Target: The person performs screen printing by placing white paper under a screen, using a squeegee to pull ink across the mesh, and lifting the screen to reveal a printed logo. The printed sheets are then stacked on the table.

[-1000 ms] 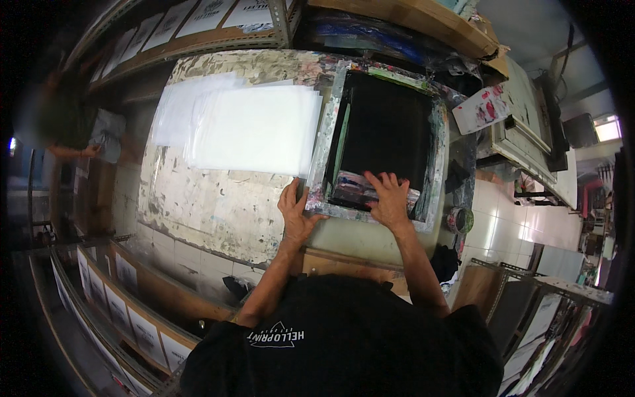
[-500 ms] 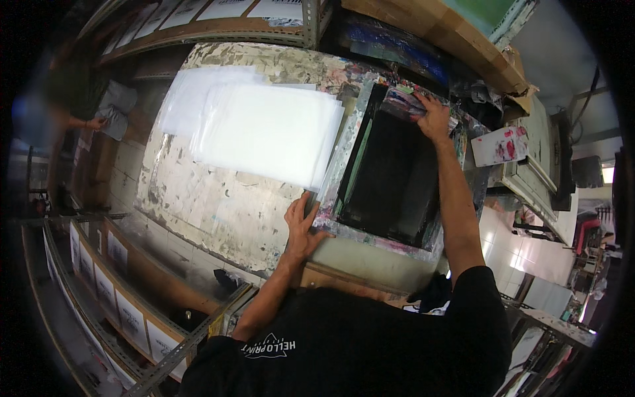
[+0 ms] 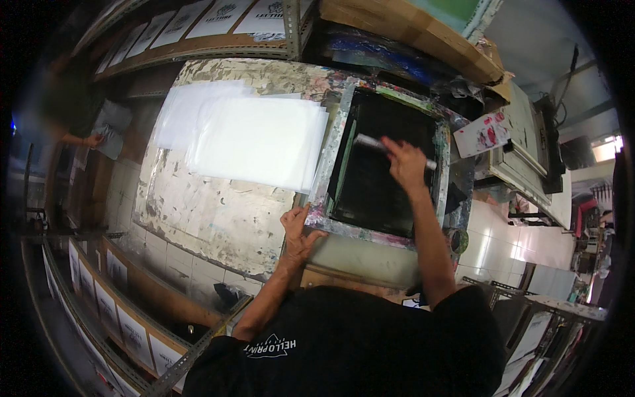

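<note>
A screen printing frame (image 3: 334,155) with a paint-smeared rim and dark mesh (image 3: 380,188) lies on the right part of the table. My right hand (image 3: 407,165) grips a squeegee (image 3: 369,141) partway down the mesh; its blade spans much of the width. At the near left corner of the frame, my left hand (image 3: 301,231) holds the rim, fingers curled on it and thumb below. Left of the frame lies a loose stack of white translucent sheets (image 3: 254,142).
The worn table (image 3: 218,208) carries paint stains. Racks with printed sheets stand at the upper left (image 3: 218,18) and lower left (image 3: 132,334). A cardboard box (image 3: 410,33) sits beyond the frame, and a red-stained white container (image 3: 486,134) to its right. Another person (image 3: 76,119) is at far left.
My right hand has drawn the squeegee from the far end of the frame toward me, over the mesh. My left hand stays at the near left corner. The view has shifted slightly.
</note>
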A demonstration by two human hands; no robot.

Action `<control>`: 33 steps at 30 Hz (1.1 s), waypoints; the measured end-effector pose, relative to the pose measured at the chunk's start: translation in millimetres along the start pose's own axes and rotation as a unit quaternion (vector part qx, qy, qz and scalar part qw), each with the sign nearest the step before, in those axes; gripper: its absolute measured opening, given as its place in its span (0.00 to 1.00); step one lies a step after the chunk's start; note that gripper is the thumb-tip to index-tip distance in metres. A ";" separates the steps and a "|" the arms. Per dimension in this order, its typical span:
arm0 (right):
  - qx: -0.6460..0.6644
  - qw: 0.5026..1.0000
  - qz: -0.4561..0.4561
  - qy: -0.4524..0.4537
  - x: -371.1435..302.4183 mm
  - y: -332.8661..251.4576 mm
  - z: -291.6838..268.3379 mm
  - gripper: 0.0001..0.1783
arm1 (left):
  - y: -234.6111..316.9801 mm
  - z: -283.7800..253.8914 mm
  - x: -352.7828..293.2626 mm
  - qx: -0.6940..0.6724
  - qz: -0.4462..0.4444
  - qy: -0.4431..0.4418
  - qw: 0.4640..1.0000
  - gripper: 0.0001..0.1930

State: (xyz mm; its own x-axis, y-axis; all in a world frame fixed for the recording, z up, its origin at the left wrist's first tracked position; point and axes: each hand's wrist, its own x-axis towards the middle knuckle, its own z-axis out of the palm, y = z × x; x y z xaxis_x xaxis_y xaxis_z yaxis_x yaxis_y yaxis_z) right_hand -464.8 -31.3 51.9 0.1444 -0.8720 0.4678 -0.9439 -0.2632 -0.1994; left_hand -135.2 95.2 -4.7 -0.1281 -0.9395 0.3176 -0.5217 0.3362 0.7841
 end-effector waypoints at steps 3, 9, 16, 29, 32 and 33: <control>0.021 0.992 0.074 -0.096 -36.3 -61.3 -57.2 0.26 | 10.1 -1.8 3.4 -0.012 0.011 0.034 0.999 0.45; 0.000 0.998 0.032 -0.049 -37.5 -128.2 -168.3 0.31 | 74.2 -21.5 50.7 -0.047 -0.005 0.077 0.996 0.41; 0.020 0.998 -0.034 0.050 67.0 -78.5 -217.2 0.36 | 94.9 -21.5 128.5 -0.209 0.011 0.075 0.975 0.38; 0.034 0.998 0.020 0.048 159.2 -60.2 -264.8 0.28 | 31.0 51.7 74.8 -0.061 -0.228 0.100 0.967 0.13; 0.022 0.998 0.031 0.050 160.7 -66.4 -264.4 0.28 | 24.1 36.8 92.6 -0.171 -0.221 0.142 0.949 0.12; -0.001 0.997 0.020 0.074 158.2 -69.5 -263.7 0.28 | 17.9 29.0 98.3 -0.219 -0.253 0.153 0.930 0.13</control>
State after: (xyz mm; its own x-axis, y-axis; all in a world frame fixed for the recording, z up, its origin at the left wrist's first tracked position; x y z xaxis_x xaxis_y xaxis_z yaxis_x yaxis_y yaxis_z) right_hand -454.7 -42.1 366.8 0.0610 -0.8108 0.5822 -0.9484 -0.2289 -0.2193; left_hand -181.6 7.0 25.1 0.3212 -0.9446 -0.0673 -0.0482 -0.0873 0.9950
